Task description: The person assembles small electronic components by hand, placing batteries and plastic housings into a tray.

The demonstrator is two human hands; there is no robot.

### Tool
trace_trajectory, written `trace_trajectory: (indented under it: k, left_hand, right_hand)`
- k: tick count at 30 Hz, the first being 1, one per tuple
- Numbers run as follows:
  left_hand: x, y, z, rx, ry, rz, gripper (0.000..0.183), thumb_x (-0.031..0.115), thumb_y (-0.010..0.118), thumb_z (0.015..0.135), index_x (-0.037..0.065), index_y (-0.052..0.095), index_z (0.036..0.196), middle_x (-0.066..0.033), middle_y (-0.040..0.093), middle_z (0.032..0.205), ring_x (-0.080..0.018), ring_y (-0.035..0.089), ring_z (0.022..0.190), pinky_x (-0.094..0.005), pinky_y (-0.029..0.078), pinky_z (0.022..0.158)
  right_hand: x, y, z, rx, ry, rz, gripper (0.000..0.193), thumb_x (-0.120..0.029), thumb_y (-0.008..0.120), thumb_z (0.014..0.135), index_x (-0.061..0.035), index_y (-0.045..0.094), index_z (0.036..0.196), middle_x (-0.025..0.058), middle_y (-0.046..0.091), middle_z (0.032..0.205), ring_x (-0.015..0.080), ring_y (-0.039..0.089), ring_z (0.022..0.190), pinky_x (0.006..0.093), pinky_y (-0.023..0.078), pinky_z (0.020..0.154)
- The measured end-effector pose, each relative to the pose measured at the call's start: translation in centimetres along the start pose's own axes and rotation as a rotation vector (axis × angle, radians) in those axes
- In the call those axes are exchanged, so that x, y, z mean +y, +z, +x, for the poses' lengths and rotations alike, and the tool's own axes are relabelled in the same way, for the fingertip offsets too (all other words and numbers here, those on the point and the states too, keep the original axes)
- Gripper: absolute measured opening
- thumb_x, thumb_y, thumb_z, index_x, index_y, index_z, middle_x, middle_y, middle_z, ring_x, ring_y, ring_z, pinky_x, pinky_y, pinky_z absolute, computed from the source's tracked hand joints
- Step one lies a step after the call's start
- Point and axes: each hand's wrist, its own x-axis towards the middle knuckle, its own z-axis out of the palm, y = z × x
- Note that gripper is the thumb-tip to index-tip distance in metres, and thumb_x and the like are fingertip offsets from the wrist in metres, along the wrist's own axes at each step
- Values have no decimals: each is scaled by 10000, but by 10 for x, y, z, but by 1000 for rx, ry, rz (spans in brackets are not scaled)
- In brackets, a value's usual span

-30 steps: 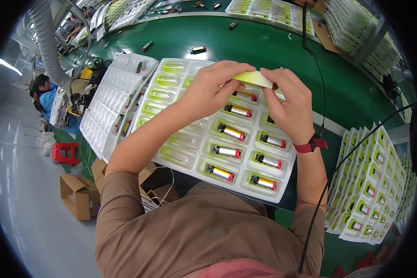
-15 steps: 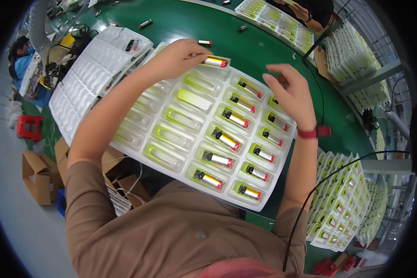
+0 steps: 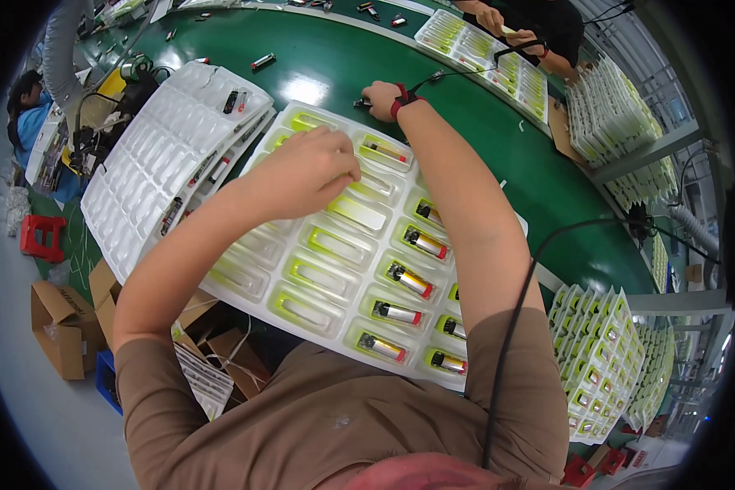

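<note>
Nearest: white blister tray (image 3: pixel 302 269) with yellow-green pockets, lying on the near edge of the green desk (image 3: pixel 335 69) and overhanging it toward the body. Along the tray's right side, near to far: two columns of pockets filled with small cylindrical cartridges (image 3: pixel 411 280), silver with red and dark ends, each lying flat in its own pocket; left and middle pockets of the tray without cartridges. Over the tray's far middle: left hand (image 3: pixel 302 171), fingers curled downward onto a pocket, fingertips touching the tray; whether anything is pinched between them cannot be told. Just beyond the tray's far edge: right hand (image 3: pixel 381 98), red band at the wrist, closed around a small dark item on the desk, the item mostly hidden by the fingers. Left of the tray, touching or overlapping its edge: stack of white empty trays (image 3: pixel 151 163), a few loose cartridges lying on top. Below and left of the tray, on the floor: open cardboard boxes (image 3: pixel 61 322) and a red stool (image 3: pixel 41 237). Right of the tray, off the desk: stacks of filled trays (image 3: pixel 600 367). Farthest from the tray, across the desk: another tray (image 3: pixel 482 53) being handled by a second person's hands (image 3: pixel 506 24); loose cartridges scattered on the desk nearby.
</note>
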Motion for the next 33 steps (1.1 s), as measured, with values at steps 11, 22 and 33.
trace_trajectory:
  k: [11,22,33]
  left_hand:
    - [-13,9,-6,79,-91,-118,113,125,657,944,33,673,1008,-105,651,1048,-306,613,998,-390,499,885]
    - [68,4,13,-116,-464,-1826,405,181,442,1083,33,489,1458,-89,639,1177,-178,636,914,-261,542,769]
    - [107,32,53,-28,-479,-1665,414,193,462,1098,-34,536,1436,-63,632,1138,-159,611,896,-268,531,823]
  right_hand:
    - [-33,-117,-101,183,-71,217,294,-198,643,935,-34,705,1172,194,725,1088,366,693,987,432,550,865]
    - [-103,-128,-370,819,103,977,287,80,706,893,34,674,1175,66,694,1074,116,642,964,247,513,861]
    - [-110,-123,-376,892,-86,408,190,19,721,841,-20,684,1024,114,703,1034,305,680,896,385,570,787]
